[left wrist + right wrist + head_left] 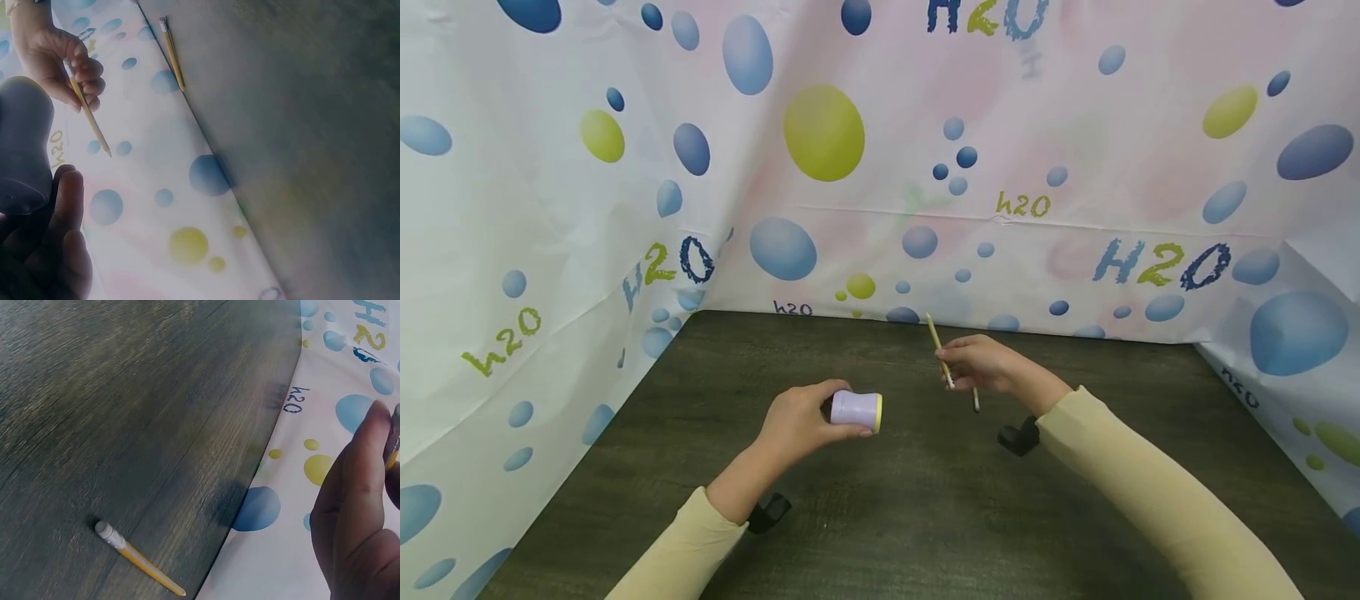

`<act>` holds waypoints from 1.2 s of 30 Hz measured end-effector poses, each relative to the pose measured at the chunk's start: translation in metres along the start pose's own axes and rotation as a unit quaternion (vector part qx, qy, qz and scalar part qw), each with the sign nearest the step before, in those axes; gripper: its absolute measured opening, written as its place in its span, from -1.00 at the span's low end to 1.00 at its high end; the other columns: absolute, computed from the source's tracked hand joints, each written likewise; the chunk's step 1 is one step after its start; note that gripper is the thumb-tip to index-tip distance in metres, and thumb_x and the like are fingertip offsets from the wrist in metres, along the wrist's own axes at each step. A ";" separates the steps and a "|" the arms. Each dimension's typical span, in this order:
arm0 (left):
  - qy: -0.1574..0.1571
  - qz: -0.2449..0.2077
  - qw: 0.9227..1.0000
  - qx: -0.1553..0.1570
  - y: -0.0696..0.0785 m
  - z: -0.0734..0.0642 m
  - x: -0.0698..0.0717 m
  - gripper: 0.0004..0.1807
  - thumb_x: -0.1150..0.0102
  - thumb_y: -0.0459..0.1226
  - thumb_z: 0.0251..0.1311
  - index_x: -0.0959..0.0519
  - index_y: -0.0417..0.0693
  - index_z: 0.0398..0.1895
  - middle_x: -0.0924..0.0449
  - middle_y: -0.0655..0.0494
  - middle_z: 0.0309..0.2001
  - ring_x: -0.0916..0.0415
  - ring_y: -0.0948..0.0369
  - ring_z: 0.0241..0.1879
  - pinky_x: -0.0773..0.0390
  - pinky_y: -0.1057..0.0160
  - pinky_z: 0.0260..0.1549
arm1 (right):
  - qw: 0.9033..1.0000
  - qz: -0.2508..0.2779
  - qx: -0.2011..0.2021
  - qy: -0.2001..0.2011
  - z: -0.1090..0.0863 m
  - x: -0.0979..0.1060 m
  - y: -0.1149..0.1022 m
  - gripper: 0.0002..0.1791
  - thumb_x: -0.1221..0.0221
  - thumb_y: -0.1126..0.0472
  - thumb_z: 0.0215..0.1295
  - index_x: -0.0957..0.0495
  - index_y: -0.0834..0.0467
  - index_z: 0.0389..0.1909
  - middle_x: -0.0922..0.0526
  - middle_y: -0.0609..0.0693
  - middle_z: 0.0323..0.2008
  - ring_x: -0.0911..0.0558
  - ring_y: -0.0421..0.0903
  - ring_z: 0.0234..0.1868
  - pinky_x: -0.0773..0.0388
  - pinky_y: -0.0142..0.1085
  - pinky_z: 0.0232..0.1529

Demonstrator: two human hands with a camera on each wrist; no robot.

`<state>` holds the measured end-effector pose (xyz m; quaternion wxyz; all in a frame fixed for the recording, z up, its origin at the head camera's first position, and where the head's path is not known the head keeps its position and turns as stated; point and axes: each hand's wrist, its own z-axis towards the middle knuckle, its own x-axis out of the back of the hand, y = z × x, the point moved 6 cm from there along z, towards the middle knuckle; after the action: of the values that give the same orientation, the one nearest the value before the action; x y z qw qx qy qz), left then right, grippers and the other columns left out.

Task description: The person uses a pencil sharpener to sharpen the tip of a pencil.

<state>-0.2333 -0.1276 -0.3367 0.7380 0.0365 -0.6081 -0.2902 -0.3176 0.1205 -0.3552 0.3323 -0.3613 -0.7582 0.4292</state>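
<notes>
My left hand (797, 421) grips a small lilac container (853, 409) with a narrowed waist and a yellow end, held sideways above the table. In the left wrist view the closed end of the container (25, 150) shows beside the fingers (67, 206). To the right and farther back, my right hand (985, 363) pinches a yellow pencil (936, 337), its point up and away and its eraser end down. A second pencil (976, 400) lies on the table below that hand. Its pale eraser end shows in the right wrist view, where the held pencil (393, 456) is mostly cut off.
A dark wood-grain table (895, 517) extends under both arms. White sheeting (1045, 150) printed with blue and green dots and "H2O" rises behind the table and along both sides. Black wrist cameras (1018, 436) are worn on both wrists.
</notes>
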 end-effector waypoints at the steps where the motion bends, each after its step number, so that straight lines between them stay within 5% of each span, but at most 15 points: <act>1: 0.001 0.000 1.000 -0.001 0.000 0.000 0.000 -0.41 -0.63 0.05 -0.11 -0.70 -0.07 -0.05 -0.78 0.03 -0.32 -0.54 0.25 -0.46 -0.49 0.30 -0.48 | 1.000 0.004 -0.001 0.001 0.001 0.000 0.000 -0.45 0.07 0.16 0.65 -0.21 0.45 0.45 -0.60 -0.08 -0.27 -0.66 -0.27 -0.26 -0.68 -0.40 -0.16; 10: 0.003 0.006 1.000 -0.002 -0.001 -0.001 -0.001 -0.41 -0.63 0.05 -0.13 -0.70 -0.06 -0.06 -0.77 0.04 -0.34 -0.53 0.26 -0.47 -0.47 0.31 -0.49 | 1.000 0.019 0.000 0.006 0.013 -0.005 -0.001 -0.37 0.07 0.17 0.65 -0.07 0.45 0.53 -0.53 0.13 0.07 -0.68 -0.17 -0.08 -0.68 -0.39 -0.08; 21: -0.004 0.005 1.000 0.001 -0.002 -0.001 -0.002 -0.40 -0.62 0.05 -0.11 -0.70 -0.08 -0.05 -0.77 0.03 -0.33 -0.55 0.25 -0.46 -0.49 0.29 -0.48 | 0.998 0.049 -0.019 0.045 0.026 -0.008 0.008 -0.43 0.02 0.19 0.63 -0.22 0.43 0.49 -0.61 -0.02 -0.19 -0.69 -0.28 -0.31 -0.71 -0.41 -0.19; 36: -0.006 0.003 1.000 -0.002 -0.004 0.000 -0.003 -0.41 -0.62 0.05 -0.11 -0.70 -0.08 -0.06 -0.77 0.03 -0.34 -0.55 0.25 -0.47 -0.48 0.30 -0.49 | 0.992 0.079 -0.032 0.097 0.042 -0.014 0.021 -0.48 -0.06 0.21 0.58 -0.35 0.42 0.41 -0.69 0.30 0.08 -0.70 -0.26 -0.36 -0.71 -0.43 -0.26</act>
<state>-0.2347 -0.1290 -0.3412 0.7351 0.0310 -0.6123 -0.2895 -0.3385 0.0991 -0.3936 0.3577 -0.4706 -0.7050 0.3919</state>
